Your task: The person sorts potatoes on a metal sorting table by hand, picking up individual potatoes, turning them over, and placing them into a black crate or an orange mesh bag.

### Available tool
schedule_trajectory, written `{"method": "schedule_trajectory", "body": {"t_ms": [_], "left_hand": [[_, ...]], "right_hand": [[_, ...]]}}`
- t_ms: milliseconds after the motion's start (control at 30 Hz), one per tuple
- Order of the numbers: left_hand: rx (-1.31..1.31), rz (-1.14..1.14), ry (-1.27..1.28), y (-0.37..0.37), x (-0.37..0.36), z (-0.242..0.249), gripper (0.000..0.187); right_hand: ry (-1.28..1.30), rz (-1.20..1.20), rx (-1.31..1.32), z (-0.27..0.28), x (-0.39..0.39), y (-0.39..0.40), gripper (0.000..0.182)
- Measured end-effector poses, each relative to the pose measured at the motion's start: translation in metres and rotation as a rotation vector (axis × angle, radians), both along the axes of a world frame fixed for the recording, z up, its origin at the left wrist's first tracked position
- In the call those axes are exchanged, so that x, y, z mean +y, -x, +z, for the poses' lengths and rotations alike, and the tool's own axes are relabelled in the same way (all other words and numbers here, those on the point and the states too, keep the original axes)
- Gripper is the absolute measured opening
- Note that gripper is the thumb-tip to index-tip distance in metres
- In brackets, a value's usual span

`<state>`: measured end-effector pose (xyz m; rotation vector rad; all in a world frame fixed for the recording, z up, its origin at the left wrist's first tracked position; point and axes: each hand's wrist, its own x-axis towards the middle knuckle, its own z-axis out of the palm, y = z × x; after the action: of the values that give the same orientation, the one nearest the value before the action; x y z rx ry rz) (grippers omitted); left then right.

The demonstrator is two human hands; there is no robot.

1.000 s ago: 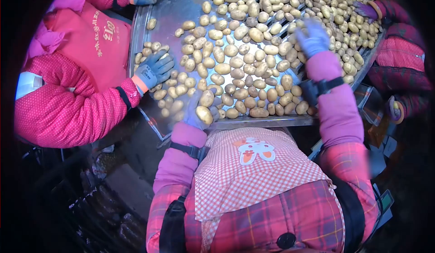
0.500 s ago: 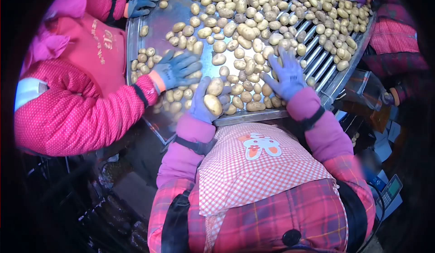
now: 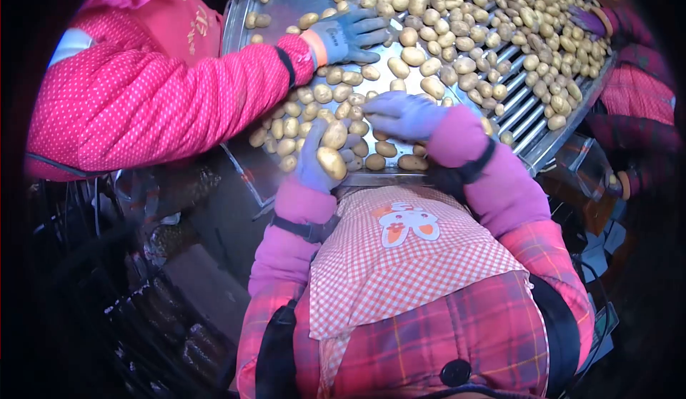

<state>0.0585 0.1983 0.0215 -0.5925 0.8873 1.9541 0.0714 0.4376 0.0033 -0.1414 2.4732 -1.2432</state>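
Two potatoes (image 3: 331,162) rest in my left hand (image 3: 311,157), which wears a purple-grey glove and curls around them at the near edge of the metal sorting table (image 3: 389,179). My right hand (image 3: 407,115), in a similar glove, lies low over the table with its fingers stretched out to the left. Its fingertips reach a cluster of loose potatoes (image 3: 323,93); whether they touch is hard to tell. A few potatoes lie on the metal between my hands and under my right forearm.
At left, a co-worker in a pink dotted sleeve (image 3: 186,106) reaches across with a blue-grey gloved hand (image 3: 346,38). Metal rollers (image 3: 525,95) run at the right under a large heap of potatoes (image 3: 493,2). Another person's gloved hand (image 3: 589,20) is at the far right.
My right hand has swept left and turned, and potatoes have gathered near my left hand. The co-worker's near hand has moved right, further across the table. The view has shifted somewhat.
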Motion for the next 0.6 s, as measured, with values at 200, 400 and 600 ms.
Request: {"method": "schedule_trajectory", "body": {"t_ms": [200,400,600], "left_hand": [[0.005,0.133,0.163,-0.006,-0.032,-0.003,0.058],[-0.05,0.091,-0.009,-0.009,-0.029,0.006,0.059],[0.267,0.103,-0.104,0.005,-0.005,0.004,0.06]], "right_hand": [[-0.281,-0.363,0.115,0.024,0.078,0.087,0.039],[-0.72,-0.126,0.202,-0.027,0.042,0.09,0.041],[-0.161,-0.379,0.183,0.035,0.016,0.043,0.043]]}}
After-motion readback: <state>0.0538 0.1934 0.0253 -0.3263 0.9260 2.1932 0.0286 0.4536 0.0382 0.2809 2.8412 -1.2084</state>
